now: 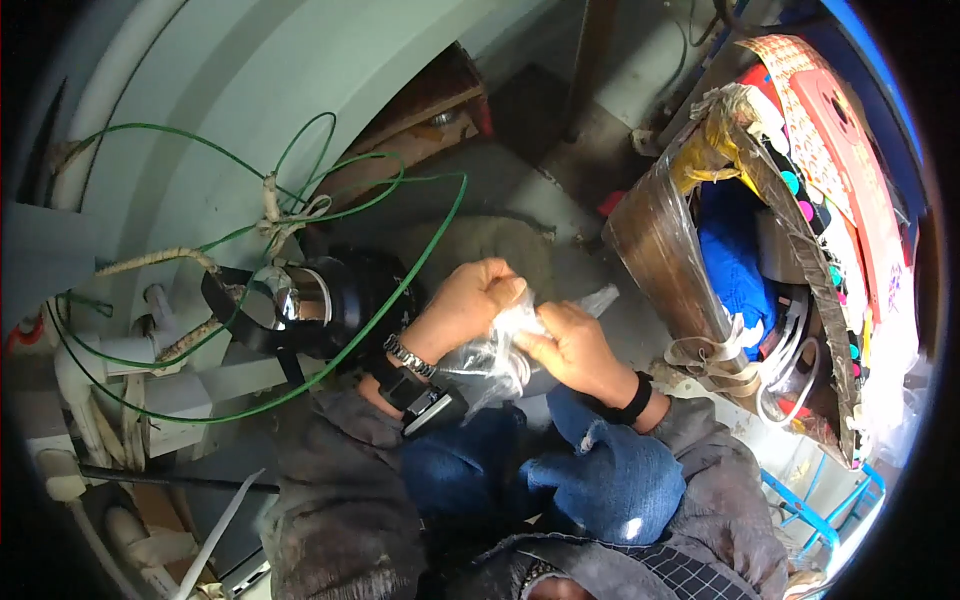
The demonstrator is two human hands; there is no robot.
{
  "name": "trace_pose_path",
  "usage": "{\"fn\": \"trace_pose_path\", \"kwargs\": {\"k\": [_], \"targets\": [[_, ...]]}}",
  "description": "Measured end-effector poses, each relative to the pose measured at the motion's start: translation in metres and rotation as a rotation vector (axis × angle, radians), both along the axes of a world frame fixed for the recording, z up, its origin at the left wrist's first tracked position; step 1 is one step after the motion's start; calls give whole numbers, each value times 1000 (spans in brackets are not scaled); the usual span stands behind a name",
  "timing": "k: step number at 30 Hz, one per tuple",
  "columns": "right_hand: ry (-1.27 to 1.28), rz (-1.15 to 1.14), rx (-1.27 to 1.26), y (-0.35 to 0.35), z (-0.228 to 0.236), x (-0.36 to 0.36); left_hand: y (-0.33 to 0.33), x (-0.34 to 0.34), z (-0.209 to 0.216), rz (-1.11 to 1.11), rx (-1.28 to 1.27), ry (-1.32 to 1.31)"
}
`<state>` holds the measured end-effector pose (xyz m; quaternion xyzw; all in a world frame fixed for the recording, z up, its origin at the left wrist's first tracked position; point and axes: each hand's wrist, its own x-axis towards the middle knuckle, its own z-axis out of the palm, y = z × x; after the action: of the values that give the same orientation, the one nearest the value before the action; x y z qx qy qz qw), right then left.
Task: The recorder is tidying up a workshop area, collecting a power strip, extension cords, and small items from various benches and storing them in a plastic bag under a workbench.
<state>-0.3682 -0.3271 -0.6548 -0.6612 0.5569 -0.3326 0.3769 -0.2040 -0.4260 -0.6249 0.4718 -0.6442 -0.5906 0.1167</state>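
Observation:
Above my knees, a clear plastic bag (pixel 478 362) is pinched between both hands. My left hand (pixel 468 305), with a metal watch and a black strap with a small device at its wrist, has fingers closed on the bag's gathered upper part. From the other side, my right hand (pixel 582 352), with a black wristband, grips the bag between thumb and fingers. A loose end of the plastic (pixel 600 298) sticks out past the right hand. Something pale and curved shows through the bag's lower part, but I cannot make out its kind.
At the left, a thin green cable (pixel 340 375) loops widely around a black-and-silver round appliance (pixel 310 295). White pipes (pixel 85 380) stand beyond it. To the right, a taped cardboard box (pixel 655 250) holds blue cloth (pixel 730 260) and white cables (pixel 790 350).

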Motion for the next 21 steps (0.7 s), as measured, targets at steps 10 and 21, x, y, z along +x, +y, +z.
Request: {"fn": "trace_pose_path", "kwargs": {"k": [10, 21], "targets": [[-1277, -307, 555, -27, -65, -21, -18, 11, 11, -617, -368, -252], [-699, -286, 84, -29, -95, -45, -19, -16, -21, -43, -393, -356]]}}
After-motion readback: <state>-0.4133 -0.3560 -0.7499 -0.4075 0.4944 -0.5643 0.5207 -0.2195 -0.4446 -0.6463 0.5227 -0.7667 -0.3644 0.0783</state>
